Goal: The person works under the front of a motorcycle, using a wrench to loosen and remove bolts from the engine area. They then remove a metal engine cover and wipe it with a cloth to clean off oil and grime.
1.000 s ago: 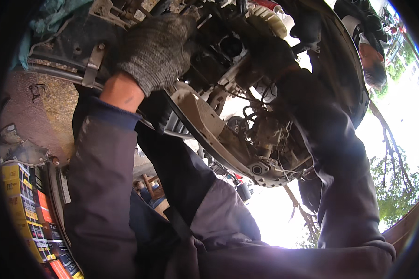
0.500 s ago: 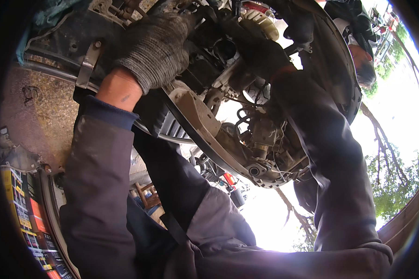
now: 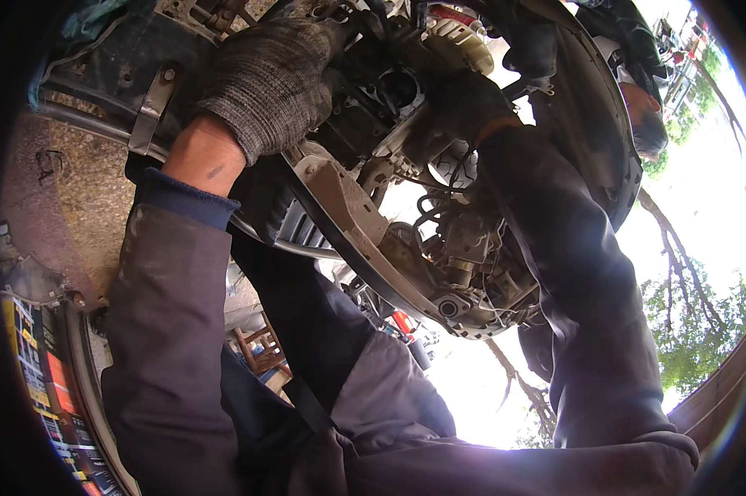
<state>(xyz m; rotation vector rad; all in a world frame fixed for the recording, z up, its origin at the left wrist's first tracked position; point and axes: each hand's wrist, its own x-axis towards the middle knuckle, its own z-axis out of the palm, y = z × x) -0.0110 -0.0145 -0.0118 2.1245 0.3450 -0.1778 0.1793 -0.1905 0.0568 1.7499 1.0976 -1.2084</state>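
Two gloved hands worked: the left hand (image 3: 270, 87) curled, the right hand (image 3: 464, 112) shadowed, its spread unclear; I couldn't make out either's hold. One vehicle's exposed machinery (image 3: 468, 240) lay between them, one metal bracket (image 3: 151, 112) leftward.

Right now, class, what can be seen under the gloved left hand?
Beside the left hand, dark mechanical parts show; whatever lies directly beneath its palm is covered and cannot be seen.
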